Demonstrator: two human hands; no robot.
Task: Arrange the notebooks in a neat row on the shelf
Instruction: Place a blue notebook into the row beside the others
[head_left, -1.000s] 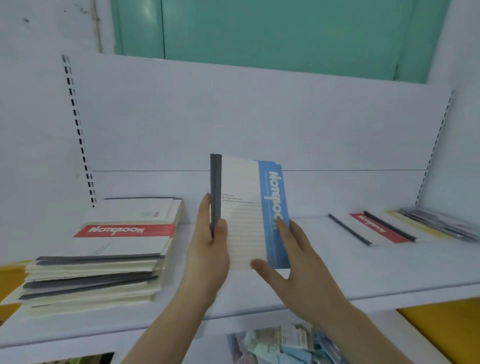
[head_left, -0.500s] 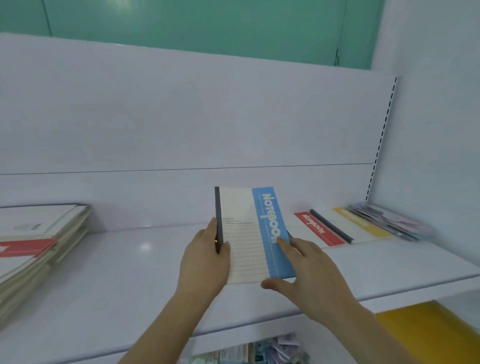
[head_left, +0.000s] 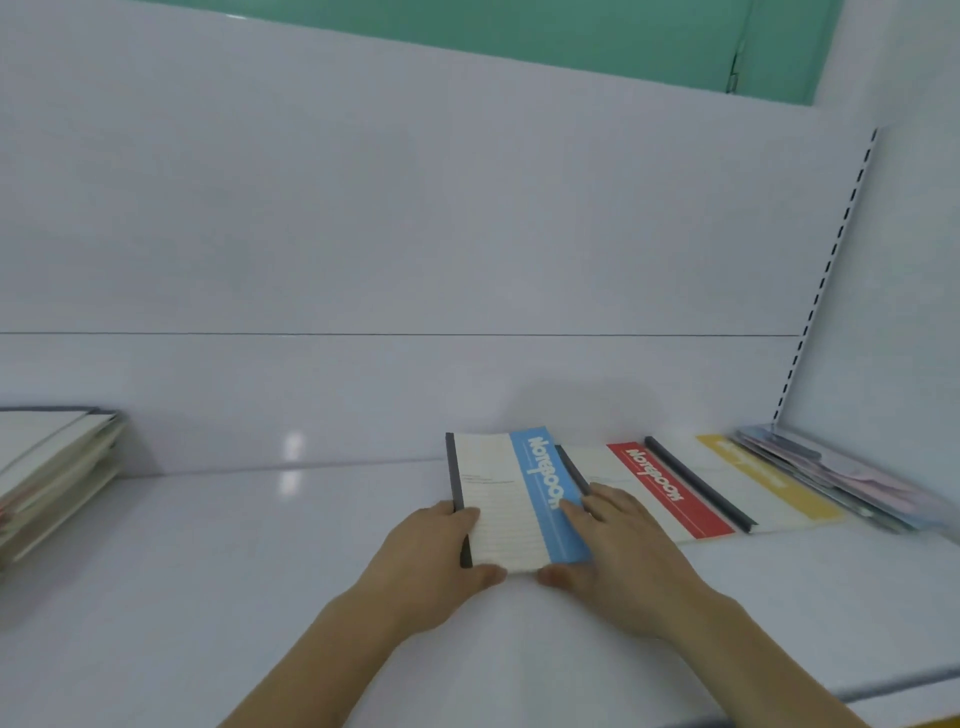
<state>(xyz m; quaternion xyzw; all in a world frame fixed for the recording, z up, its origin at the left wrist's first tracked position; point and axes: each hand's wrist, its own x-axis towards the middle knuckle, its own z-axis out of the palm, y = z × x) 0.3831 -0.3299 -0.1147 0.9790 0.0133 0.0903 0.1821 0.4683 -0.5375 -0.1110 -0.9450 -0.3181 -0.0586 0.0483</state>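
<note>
The blue notebook (head_left: 519, 499) lay flat on the white shelf (head_left: 234, 571), its right edge overlapping the red notebook (head_left: 665, 488); right of that lay the yellow notebook (head_left: 769, 478), then a blurred pile of booklets (head_left: 852, 478) against the right wall; the left hand (head_left: 431, 556) gripped the blue notebook's dark spine at its near left corner, thumb curled under the near edge; the right hand (head_left: 623, 551) pressed near-straight fingers on its blue band; a stack of notebooks (head_left: 52, 467) sat at the far left.

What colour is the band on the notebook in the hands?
Blue, on the notebook, clearest in the head view.
</note>
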